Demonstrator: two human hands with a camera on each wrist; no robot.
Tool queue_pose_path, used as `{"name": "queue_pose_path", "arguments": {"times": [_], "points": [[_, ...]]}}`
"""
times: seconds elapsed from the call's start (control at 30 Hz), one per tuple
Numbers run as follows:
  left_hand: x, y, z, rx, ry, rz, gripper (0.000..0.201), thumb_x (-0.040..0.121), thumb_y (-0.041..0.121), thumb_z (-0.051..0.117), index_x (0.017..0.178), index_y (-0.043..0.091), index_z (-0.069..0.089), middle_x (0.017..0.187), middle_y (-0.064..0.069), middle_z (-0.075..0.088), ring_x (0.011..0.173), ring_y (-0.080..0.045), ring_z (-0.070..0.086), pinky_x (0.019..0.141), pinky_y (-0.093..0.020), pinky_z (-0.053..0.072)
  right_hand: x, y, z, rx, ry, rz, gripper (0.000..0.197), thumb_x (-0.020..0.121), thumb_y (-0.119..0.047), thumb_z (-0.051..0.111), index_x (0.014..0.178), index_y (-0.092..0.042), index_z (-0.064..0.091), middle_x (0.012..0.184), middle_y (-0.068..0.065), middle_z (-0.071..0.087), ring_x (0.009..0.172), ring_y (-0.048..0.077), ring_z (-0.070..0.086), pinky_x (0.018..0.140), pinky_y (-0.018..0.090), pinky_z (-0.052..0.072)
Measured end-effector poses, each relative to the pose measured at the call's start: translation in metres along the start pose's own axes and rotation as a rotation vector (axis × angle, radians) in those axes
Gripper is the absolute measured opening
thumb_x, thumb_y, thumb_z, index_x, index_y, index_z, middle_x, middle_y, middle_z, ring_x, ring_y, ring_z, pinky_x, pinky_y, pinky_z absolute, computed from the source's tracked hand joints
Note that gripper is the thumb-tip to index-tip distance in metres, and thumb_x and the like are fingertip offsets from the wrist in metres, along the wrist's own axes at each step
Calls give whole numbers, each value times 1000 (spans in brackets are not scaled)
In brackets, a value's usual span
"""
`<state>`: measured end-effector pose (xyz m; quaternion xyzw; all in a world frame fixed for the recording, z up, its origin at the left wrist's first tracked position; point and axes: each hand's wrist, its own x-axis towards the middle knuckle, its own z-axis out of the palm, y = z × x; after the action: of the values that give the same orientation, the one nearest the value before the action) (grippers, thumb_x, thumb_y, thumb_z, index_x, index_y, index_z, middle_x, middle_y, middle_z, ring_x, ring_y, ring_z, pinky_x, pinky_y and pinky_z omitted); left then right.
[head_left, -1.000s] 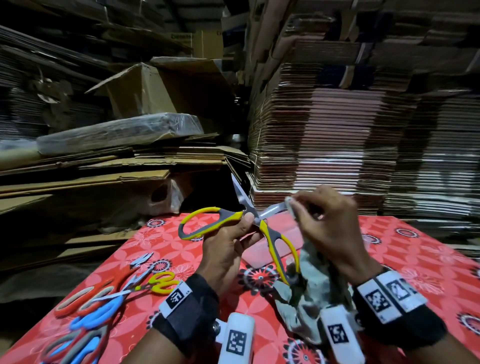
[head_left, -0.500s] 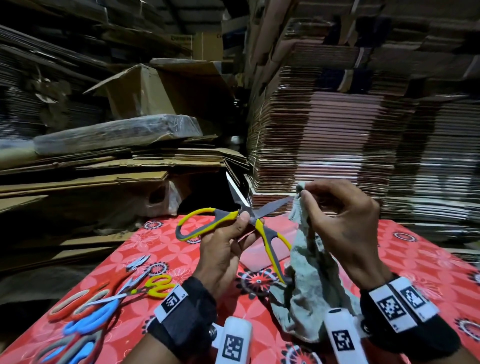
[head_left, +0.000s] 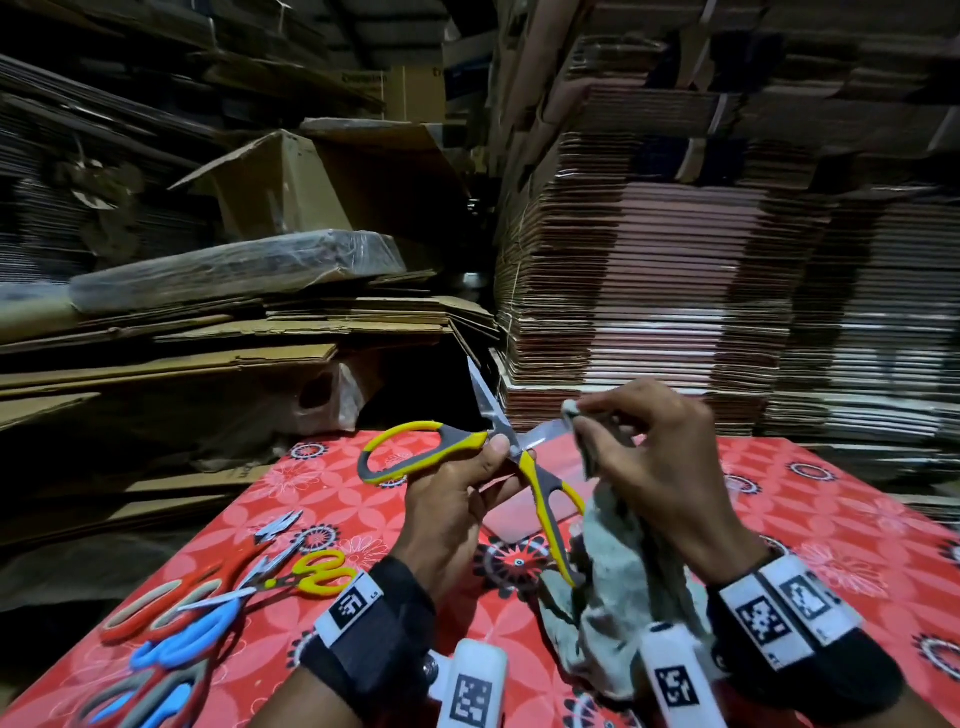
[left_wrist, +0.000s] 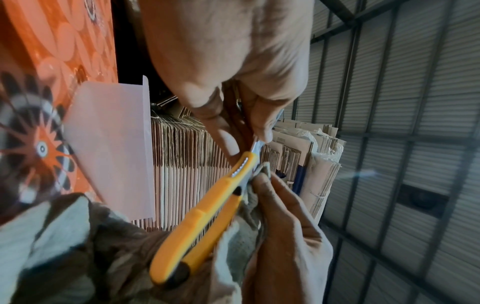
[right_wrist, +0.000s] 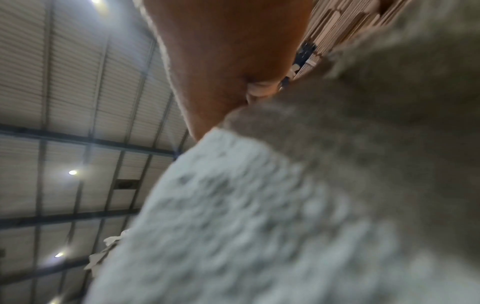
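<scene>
- Far left: flattened cardboard (head_left: 171, 364) is stacked in sagging layers behind the table edge.
- Near left, on the red patterned table cover (head_left: 810, 525): a loose group of spare scissors is noted, lying flat. It includes a red-handled pair (head_left: 156, 608), a blue-handled pair (head_left: 192, 631) and a small yellow-handled pair (head_left: 322, 571), some of them overlapping.
- Left of centre: the left hand (head_left: 447, 514) is raised above the table. Its fingers are curled round the yellow-and-grey scissors (head_left: 452, 440) near the pivot, with the thumb pressed on top.
- Centre: the scissors are held clear of the table with the blades spread. One blade is pointed up and away, the other is directed to the right. One handle loop is extended to the left; the other hangs down against the cloth.
- Beneath the scissors: a clear plastic sheet (head_left: 519, 512) is seen on the table cover.
- Right of centre: the right hand (head_left: 665, 467) is closed in a pinch on the grey cloth (head_left: 613, 613), which is folded over the right-pointing blade. The rest of the cloth hangs down to the wrist.
- Right: tall stacks of flat cardboard (head_left: 675, 291) are recorded behind the table.
</scene>
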<state>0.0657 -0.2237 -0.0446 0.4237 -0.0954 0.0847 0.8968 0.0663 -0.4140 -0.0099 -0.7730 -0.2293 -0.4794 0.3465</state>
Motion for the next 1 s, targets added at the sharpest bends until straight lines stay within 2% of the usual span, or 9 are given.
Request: {"name": "queue_pose_path", "arguments": {"times": [0.1, 0.23, 0.4, 0.57, 0.63, 0.77, 0.87, 0.93, 1.0], "points": [[2, 1, -1, 66, 5, 30, 9, 87, 1, 73, 93, -6, 72, 82, -15, 74, 72, -24, 75, 65, -32, 63, 7, 6, -10, 1, 50, 85, 20, 78, -9, 88, 87, -25, 82, 82, -11, 73, 80, 0, 68, 70, 10, 50], [3, 1, 0, 229, -36, 70, 11, 91, 0, 69, 81, -2, 70, 71, -12, 66, 66, -28, 73, 57, -29, 58, 8, -14, -17, 85, 63, -9, 16, 80, -10, 86, 92, -21, 82, 90, -10, 73, 82, 5, 70, 72, 17, 55], [0, -3, 2, 380, -176, 110, 15, 95, -3, 65, 84, -13, 66, 71, -17, 63, 59, -28, 69, 61, -36, 62, 7, -25, -15, 131, 61, -84, 18, 83, -9, 85, 98, -17, 81, 93, -9, 75, 86, 7, 73, 75, 27, 60], [-7, -2, 5, 437, -286, 148, 15, 96, -2, 65, 87, -13, 68, 72, -14, 67, 61, -24, 71, 62, -35, 63, 3, -15, -5, 26, 46, -137, 20, 84, -9, 85, 102, -17, 83, 93, -7, 72, 86, 3, 68, 72, 19, 53], [-6, -2, 5, 468, -299, 171, 17, 97, -1, 65, 91, -16, 68, 74, -15, 68, 62, -22, 71, 65, -39, 64, 3, -12, -3, 10, 14, -139, 21, 83, -8, 86, 102, -17, 83, 91, -6, 71, 83, 5, 67, 71, 21, 53], [-3, -1, 0, 534, -283, 219, 12, 97, 6, 70, 89, -2, 75, 77, -11, 74, 70, -23, 73, 72, -50, 65, 4, -15, -1, 53, -169, -215, 16, 81, -9, 85, 96, -16, 84, 86, -4, 70, 76, 6, 66, 65, 20, 50], [-4, -1, -2, 561, -291, 222, 13, 97, 0, 67, 90, 4, 77, 79, -10, 77, 72, -22, 74, 69, -44, 65, 3, -18, -3, 18, -254, -241, 14, 79, -15, 82, 92, -18, 84, 83, -7, 70, 72, 6, 65, 63, 16, 47], [-4, 0, -1, 577, -312, 216, 14, 97, 2, 69, 86, 6, 77, 75, -7, 74, 70, -21, 72, 69, -45, 65, 6, -15, -6, 2, -194, -191, 17, 78, -9, 85, 93, -18, 84, 83, -7, 70, 73, 6, 64, 64, 12, 46], [-4, 0, -1, 617, -334, 229, 12, 94, 5, 74, 82, 4, 78, 72, -15, 72, 69, -25, 72, 71, -47, 65, 9, -7, -10, -58, -77, -131, 19, 79, -5, 86, 93, -17, 84, 81, -5, 69, 69, 6, 59, 66, 6, 42]]}}
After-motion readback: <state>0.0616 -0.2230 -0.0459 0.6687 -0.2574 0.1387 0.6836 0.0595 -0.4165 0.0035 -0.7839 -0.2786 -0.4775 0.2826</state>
